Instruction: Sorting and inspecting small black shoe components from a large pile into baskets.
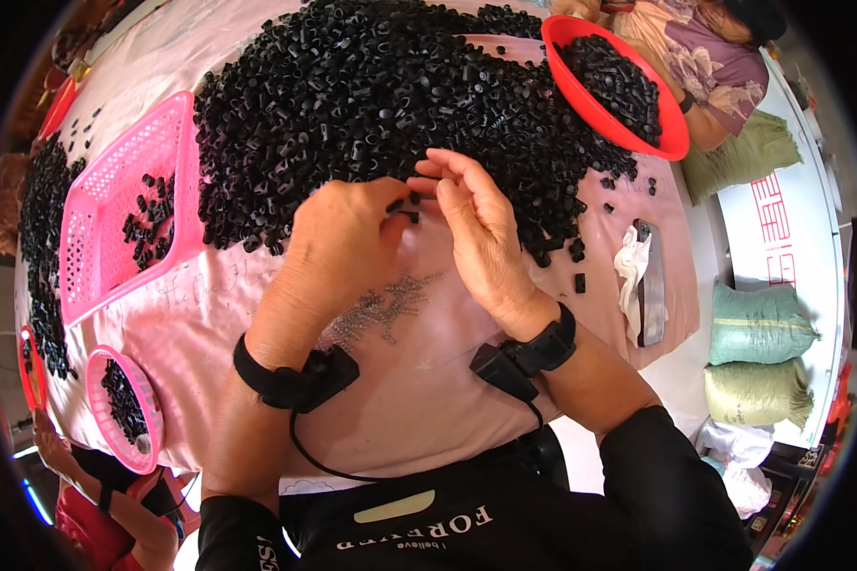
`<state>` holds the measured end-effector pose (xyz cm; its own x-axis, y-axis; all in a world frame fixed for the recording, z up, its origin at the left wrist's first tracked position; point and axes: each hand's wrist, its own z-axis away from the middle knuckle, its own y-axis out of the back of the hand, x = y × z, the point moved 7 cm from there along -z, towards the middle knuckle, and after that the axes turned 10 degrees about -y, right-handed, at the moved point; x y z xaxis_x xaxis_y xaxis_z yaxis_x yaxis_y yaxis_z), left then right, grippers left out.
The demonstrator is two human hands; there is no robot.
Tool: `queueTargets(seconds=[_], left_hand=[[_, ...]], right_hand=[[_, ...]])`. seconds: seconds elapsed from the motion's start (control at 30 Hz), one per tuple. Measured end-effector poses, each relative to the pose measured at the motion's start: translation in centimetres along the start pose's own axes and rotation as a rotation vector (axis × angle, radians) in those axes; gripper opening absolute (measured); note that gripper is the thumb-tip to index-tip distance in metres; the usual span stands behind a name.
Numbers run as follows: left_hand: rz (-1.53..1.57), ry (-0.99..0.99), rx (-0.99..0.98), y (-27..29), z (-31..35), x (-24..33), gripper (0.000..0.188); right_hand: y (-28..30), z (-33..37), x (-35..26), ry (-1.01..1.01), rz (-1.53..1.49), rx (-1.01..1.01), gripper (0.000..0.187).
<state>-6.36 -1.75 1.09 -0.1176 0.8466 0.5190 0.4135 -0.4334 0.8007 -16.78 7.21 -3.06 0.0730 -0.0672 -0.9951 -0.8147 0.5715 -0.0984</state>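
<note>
The pink-clothed table (400,404) is bearing 2 heaps of small black parts (352,114), with 1 rectangular pink basket (88,243) standing between them, 1 round pink basket (151,419) near the left edge, fine metal pieces (386,309) lying centrally, and crumpled white material (629,268) lying beside 1 flat strip (652,295).

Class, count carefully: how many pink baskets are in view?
2: the rectangular basket, just left of the big black heap, and the round basket, toward the picture's lower left.

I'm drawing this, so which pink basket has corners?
The rectangular basket beside the big black pile; the other pink basket, lower in the picture, is round.
</note>
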Motion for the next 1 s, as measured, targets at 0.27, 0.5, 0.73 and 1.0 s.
queueTargets(seconds=[0.27,0.5,0.73,1.0], left_hand=[[-0.077,0.150,0.104,2.1,0.0,-1.7,0.021],[0.087,0.032,0.093,1.9,-0.2,-1.2,0.023],[-0.001,-0.054,-0.034,0.0,-0.1,0.3,0.017],[-0.112,0.076,0.002,1.4,0.2,-1.2,0.010]], right_hand=[[0.5,0.0,-0.1,0.069,0.079,0.072,0.035],[0.1,0.1,-0.4,0.082,0.046,0.017,0.035],[0.2,0.1,-0.1,0.088,0.109,0.035,0.036],[0.3,0.1,-0.1,0.018,0.134,0.010,0.041]])
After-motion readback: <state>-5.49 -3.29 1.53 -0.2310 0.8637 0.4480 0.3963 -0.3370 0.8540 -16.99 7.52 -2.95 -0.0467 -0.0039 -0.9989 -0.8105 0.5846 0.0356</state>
